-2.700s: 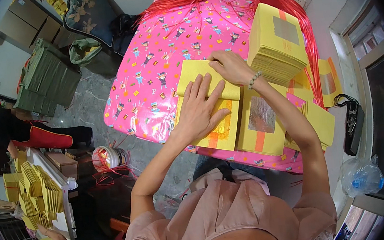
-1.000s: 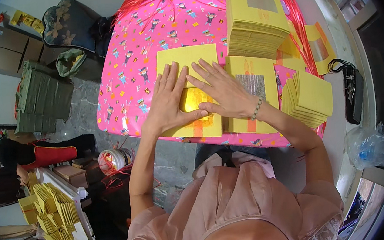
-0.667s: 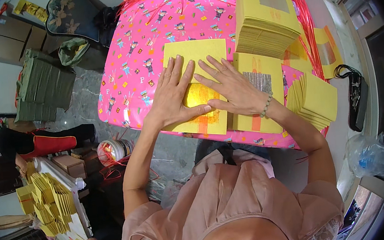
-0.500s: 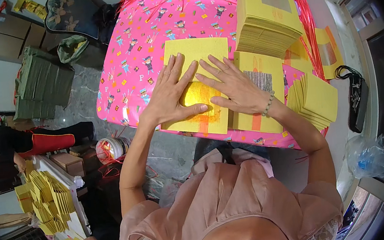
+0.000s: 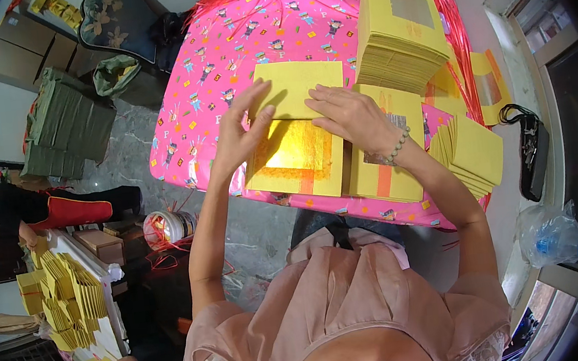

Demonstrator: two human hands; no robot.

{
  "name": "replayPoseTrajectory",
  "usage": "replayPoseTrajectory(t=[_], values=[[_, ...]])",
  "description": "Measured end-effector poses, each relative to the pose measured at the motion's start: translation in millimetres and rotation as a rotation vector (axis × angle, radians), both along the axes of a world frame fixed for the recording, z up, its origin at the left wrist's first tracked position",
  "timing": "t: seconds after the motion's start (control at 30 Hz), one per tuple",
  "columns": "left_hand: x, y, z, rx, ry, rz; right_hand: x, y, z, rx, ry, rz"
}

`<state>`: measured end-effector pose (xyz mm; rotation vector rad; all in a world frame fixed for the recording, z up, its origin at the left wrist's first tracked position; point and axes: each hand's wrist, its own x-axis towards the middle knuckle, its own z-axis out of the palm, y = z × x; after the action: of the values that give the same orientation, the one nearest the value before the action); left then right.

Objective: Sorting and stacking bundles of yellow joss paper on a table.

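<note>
In front of me lies a yellow paper sheet with a shiny gold foil patch (image 5: 294,146), its lower part flat. Across its upper part is a plain yellow paper flap (image 5: 301,80). My right hand (image 5: 356,118) rests on the flap's right side, fingers extended and holding nothing. By the flap's left edge, my left hand (image 5: 239,126) is raised a little, with fingers apart and a shadow under them. To the right lie flat yellow sheets with a silver patch (image 5: 382,181), partly covered by my right forearm. Beyond them rises a tall stack of yellow paper (image 5: 400,35).
A pink patterned cloth (image 5: 191,120) covers the table. Folded yellow papers (image 5: 473,154) fan out at right. Red strings (image 5: 450,8) trail along the far edges. At left, two other people handle yellow papers (image 5: 68,295); a white bucket (image 5: 177,226) stands on the floor.
Both hands were spread flat over the sheet. The left hand has lifted and shifted left; the right hand has drawn its fingers together. More of the gold patch shows.
</note>
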<state>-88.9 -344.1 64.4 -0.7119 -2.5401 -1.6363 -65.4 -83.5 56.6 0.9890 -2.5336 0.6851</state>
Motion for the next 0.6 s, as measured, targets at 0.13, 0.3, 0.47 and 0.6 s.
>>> replayPoseTrajectory(t=[0.13, 0.3, 0.47, 0.6], values=[[6.2, 8.3, 19.5, -0.275, 0.050, 0.456, -1.1, 0.1, -2.7, -0.048, 0.220, -0.025], [4.8, 13.5, 23.9, -0.173, -0.160, 0.415, 15.6, -7.2, 1.2, -0.108, 0.283, -0.014], [11.6, 14.6, 6.2, 0.308, -0.249, 0.238, 36.6, -7.5, 1.1, -0.100, 0.225, -0.022], [31.2, 18.1, 13.7, 0.515, -0.240, 0.208, 47.9, -2.8, 14.9, -0.246, 0.170, -0.195]])
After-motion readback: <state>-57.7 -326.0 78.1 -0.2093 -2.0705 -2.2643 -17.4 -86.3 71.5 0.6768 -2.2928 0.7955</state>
